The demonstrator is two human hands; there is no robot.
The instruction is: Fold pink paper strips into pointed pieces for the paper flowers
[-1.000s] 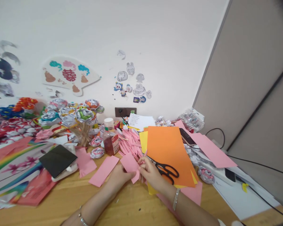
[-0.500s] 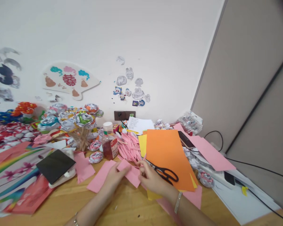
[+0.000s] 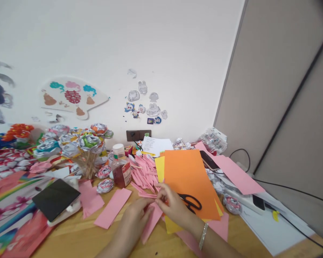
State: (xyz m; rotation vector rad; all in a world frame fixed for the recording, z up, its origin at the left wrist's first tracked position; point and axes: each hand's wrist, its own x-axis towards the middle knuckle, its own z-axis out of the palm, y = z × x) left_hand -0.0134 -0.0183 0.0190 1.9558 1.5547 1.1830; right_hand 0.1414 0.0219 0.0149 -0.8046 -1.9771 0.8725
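Observation:
Low over the table, my left hand [image 3: 133, 220] has its fingers closed on a piece of pink paper [image 3: 153, 221], which hangs slanted toward me. At the paper's upper end my right hand [image 3: 170, 204] is pinched, its thumb and index finger meeting the edge beside the left fingertips. Just past the fingers lies a heap of narrow pink paper pieces [image 3: 144, 170]. Black-handled scissors [image 3: 192, 203] rest on the orange paper [image 3: 185, 175], partly hidden behind my right hand. Another flat pink strip [image 3: 113, 208] lies left of my left hand.
A bottle of reddish liquid [image 3: 121, 170] stands behind the flat strip. Crumpled paper flowers [image 3: 88, 141] rise at the back left, near a black tablet-like panel [image 3: 56, 199]. On the right are a phone [image 3: 208, 160], a power strip [image 3: 249, 200], cables and white sheets [image 3: 277, 224].
The pink paper has turned from lying broad across the hands to a narrower, steeper slant. My left hand has moved right and nearer, closing up to my right hand. The view has shifted slightly.

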